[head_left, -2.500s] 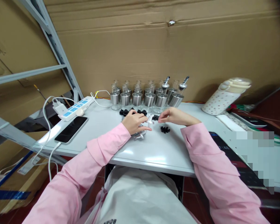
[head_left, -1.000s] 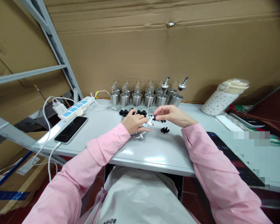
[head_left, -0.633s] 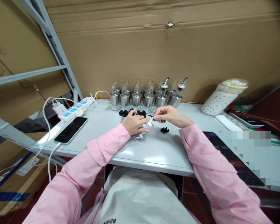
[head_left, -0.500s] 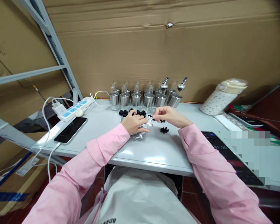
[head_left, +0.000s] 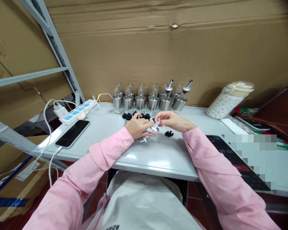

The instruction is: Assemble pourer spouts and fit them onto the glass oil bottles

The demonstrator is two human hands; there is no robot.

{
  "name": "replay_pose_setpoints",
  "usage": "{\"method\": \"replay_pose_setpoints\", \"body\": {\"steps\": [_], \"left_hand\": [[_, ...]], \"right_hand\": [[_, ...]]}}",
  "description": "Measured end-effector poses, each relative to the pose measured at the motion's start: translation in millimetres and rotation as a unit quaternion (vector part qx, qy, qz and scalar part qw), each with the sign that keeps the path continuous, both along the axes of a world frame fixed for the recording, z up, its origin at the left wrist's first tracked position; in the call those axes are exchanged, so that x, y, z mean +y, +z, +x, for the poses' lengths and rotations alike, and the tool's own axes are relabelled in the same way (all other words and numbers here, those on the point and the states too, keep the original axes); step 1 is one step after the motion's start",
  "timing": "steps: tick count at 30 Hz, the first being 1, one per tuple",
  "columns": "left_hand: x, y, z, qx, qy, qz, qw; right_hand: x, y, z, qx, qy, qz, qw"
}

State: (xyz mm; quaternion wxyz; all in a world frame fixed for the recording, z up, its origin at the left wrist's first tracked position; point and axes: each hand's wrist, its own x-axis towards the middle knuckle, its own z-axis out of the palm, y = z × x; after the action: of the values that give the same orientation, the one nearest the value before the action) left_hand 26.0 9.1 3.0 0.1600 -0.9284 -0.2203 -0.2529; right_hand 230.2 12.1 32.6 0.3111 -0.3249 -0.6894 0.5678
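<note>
A silver pourer spout [head_left: 155,127] with a round disc is between my two hands over the table. My right hand [head_left: 172,121] pinches its narrow upper part with thumb and fingertips. My left hand [head_left: 138,126] has thumb and index finger curved about the disc end; their exact contact is partly hidden. Under the left hand lie more silver spouts [head_left: 144,139], mostly covered by it. Just behind it sit several round black stopper pieces [head_left: 127,116]. A cluster of black ribbed pieces [head_left: 169,134] lies right of the held spout.
Glass bottles with steel sleeves [head_left: 140,103] stand in rows at the back; two carry pourers. Left are a phone [head_left: 72,134] and a power strip [head_left: 78,112] with cables. Right are a tablet [head_left: 232,156] and a tilted-looking white flask [head_left: 227,101]. Cardboard [head_left: 124,48] rises behind.
The spout has shifted slightly right and toward me, its disc tilting more into view. My right hand has moved a little and its fingers have rearranged; my left hand is nearly still.
</note>
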Motion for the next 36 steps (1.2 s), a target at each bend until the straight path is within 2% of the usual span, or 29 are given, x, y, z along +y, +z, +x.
{"method": "replay_pose_setpoints", "body": {"steps": [6, 11, 14, 20, 25, 28, 31, 34, 36], "left_hand": [[-1.0, -0.5, 0.5, -0.007, -0.010, -0.004, 1.000], [0.2, 1.4, -0.8, -0.027, -0.011, -0.013, 0.999], [1.3, 1.7, -1.6, -0.023, 0.000, -0.025, 0.999], [1.1, -0.6, -1.3, -0.017, 0.002, -0.036, 0.999], [-0.3, -3.6, 0.9, -0.028, 0.008, -0.046, 0.998], [-1.3, -0.3, 1.1, -0.047, 0.018, -0.062, 0.997], [3.4, 6.9, -4.9, -0.124, 0.082, -0.080, 0.986], [17.1, 11.2, -19.6, -0.221, 0.224, -0.082, 0.946], [27.8, 10.6, -31.8, -0.215, 0.290, -0.081, 0.929]], "right_hand": [[-2.3, 0.6, -3.4, 0.017, 0.025, -0.012, 0.999], [-3.7, -1.2, -6.1, 0.077, -0.006, -0.054, 0.996], [-4.1, -1.7, -6.9, 0.055, -0.003, -0.073, 0.996], [-4.3, -1.0, -6.4, 0.025, 0.016, -0.008, 1.000], [-7.5, 1.4, -8.5, 0.036, 0.021, -0.005, 0.999], [-8.6, 3.1, -10.7, 0.051, 0.000, -0.008, 0.999], [-6.2, 4.5, -10.1, 0.089, -0.062, -0.003, 0.994], [-1.6, 5.1, -6.3, 0.135, -0.115, 0.000, 0.984], [1.3, 4.6, -3.6, 0.152, -0.125, -0.008, 0.980]]}}
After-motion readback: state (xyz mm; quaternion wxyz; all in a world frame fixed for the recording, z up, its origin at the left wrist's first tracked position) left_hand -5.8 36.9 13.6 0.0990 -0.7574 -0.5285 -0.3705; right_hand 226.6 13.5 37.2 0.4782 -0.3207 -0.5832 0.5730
